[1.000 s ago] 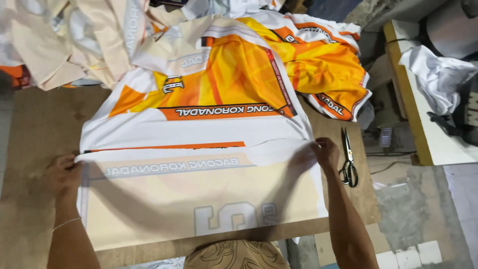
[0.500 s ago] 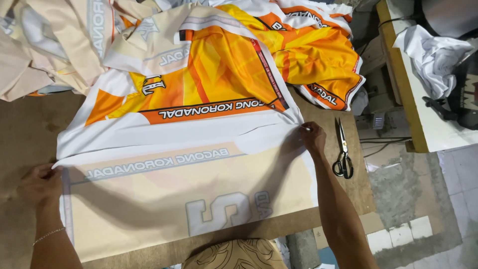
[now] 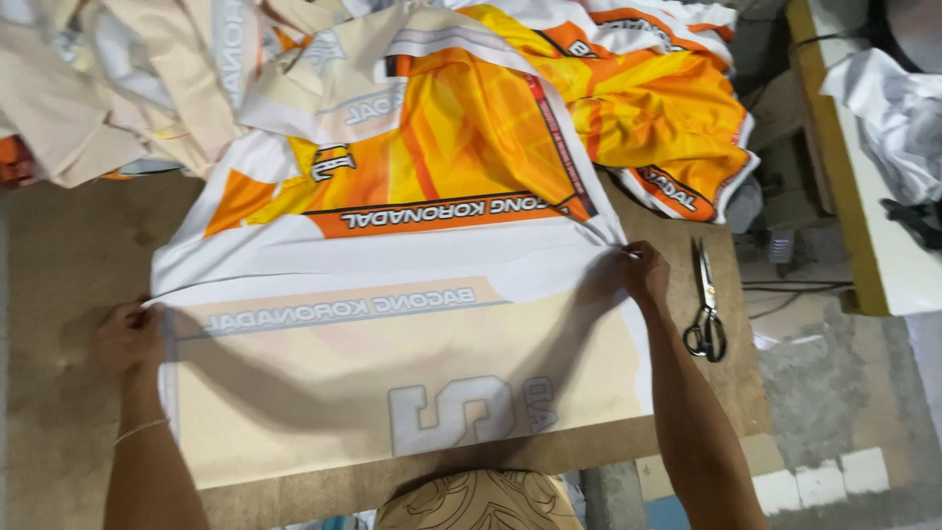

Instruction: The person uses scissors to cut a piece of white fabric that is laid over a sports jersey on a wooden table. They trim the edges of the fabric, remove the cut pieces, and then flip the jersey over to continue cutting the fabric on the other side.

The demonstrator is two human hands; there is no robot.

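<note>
left hand [image 3: 128, 339] and right hand [image 3: 643, 272] each pinch an edge of the cream panel [image 3: 392, 383] lying flat on the table [image 3: 69, 255]. fingertips are tucked under cloth, hard to see. scissors [image 3: 705, 304] lie right of it; the jersey [image 3: 461, 147] runs off the top.
</note>
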